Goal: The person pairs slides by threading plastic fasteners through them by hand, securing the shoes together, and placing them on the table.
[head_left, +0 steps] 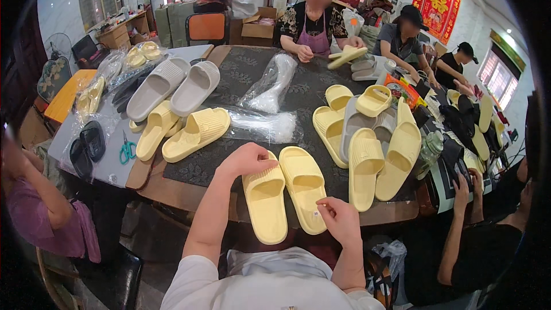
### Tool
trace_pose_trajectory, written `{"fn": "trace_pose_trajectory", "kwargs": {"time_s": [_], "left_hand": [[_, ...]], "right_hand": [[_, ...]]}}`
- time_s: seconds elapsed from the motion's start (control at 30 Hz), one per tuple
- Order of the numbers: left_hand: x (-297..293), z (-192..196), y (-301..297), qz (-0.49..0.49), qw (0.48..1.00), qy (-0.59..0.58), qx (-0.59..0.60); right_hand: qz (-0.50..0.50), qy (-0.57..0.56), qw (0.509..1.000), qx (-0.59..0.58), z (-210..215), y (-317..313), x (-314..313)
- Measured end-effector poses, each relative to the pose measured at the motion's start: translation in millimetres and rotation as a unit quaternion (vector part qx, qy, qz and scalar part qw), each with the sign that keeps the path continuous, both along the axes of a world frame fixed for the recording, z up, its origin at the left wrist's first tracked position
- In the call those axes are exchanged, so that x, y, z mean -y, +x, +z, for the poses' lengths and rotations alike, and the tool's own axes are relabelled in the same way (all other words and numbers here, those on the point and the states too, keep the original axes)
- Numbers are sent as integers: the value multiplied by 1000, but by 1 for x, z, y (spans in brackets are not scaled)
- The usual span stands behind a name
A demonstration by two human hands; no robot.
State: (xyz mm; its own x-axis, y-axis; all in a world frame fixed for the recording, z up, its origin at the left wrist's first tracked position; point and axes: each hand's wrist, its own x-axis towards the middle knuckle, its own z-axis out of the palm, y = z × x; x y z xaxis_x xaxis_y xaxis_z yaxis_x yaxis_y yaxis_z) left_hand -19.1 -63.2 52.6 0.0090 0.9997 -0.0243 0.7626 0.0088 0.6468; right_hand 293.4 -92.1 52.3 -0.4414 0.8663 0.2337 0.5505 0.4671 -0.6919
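Two pale yellow slide slippers lie side by side before me at the table's near edge, toes pointing away. My left hand is closed over the toe end of the left yellow slipper, its fingertips hidden behind the strap. Over the heel half of the right yellow slipper, my right hand has thumb and forefinger pressed together. A small white sticker shows on that insole just below the fingertips. Whether anything is between those fingers I cannot make out.
Yellow and grey slides pile up on the right, with more grey slides at left. Clear plastic bags lie ahead. Green scissors rest at left. A co-worker opposite holds a yellow slide; other people work on both sides.
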Motion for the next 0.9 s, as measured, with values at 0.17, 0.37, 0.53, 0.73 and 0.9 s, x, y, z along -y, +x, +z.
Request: {"fn": "trace_pose_trajectory", "kwargs": {"time_s": [0.17, 0.37, 0.53, 0.73, 0.9], "left_hand": [[0, -4, -2, -6, 999, 52, -1], [0, -4, -2, 30, 999, 24, 30], [-4, -16, -19, 8, 997, -4, 72], [-3, -21, -32, -70, 986, -25, 147], [-3, -24, -39, -97, 983, -5, 157]], "right_hand": [[5, -4, 1000, -22, 6, 6, 3], [32, 137, 990, -30, 16, 13, 5], [-25, 99, 993, -56, 18, 24, 3], [-73, 70, 995, -14, 10, 37, 1], [-110, 85, 990, 35, 7, 43, -3]]}}
